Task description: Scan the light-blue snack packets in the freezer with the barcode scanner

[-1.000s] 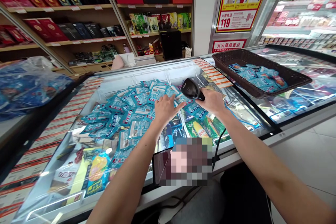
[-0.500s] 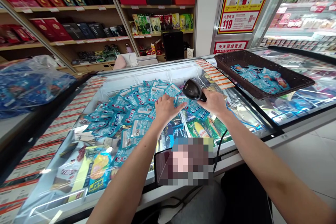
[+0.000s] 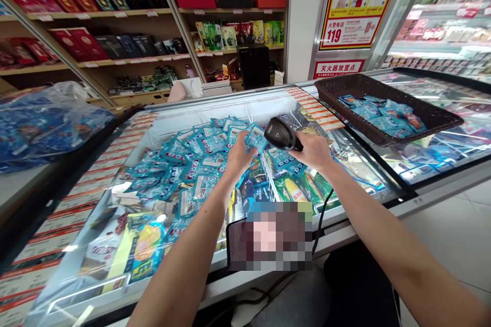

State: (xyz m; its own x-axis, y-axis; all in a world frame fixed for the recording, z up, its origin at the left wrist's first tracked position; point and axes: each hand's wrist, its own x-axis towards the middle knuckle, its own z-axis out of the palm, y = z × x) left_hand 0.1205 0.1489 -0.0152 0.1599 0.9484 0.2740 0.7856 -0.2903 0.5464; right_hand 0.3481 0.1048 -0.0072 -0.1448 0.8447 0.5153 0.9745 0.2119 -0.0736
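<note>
My right hand (image 3: 313, 150) grips a black handheld barcode scanner (image 3: 282, 134) by its handle, the head tilted toward the left. Just beside the scanner head, my left hand (image 3: 240, 157) is closed with thumb and index finger on a small blue snack packet (image 3: 256, 137), whose printed, barcoded side faces up. Many similar blue packets (image 3: 209, 144) lie spread in a heap on the freezer's glass top, left of and beyond my left hand. The scanner's cable (image 3: 324, 207) runs down toward the front edge of the freezer.
A brown woven basket (image 3: 433, 133) with more blue packets stands at the right. A phone (image 3: 237, 245), partly blurred, leans at the front edge. At the left lies a clear bag (image 3: 49, 127) of blue packets. Stocked shelves (image 3: 130, 59) line the back.
My left hand has gone from spread fingers over the heap to a pinch on one packet near the scanner. The scanner has shifted slightly left and turned a little.
</note>
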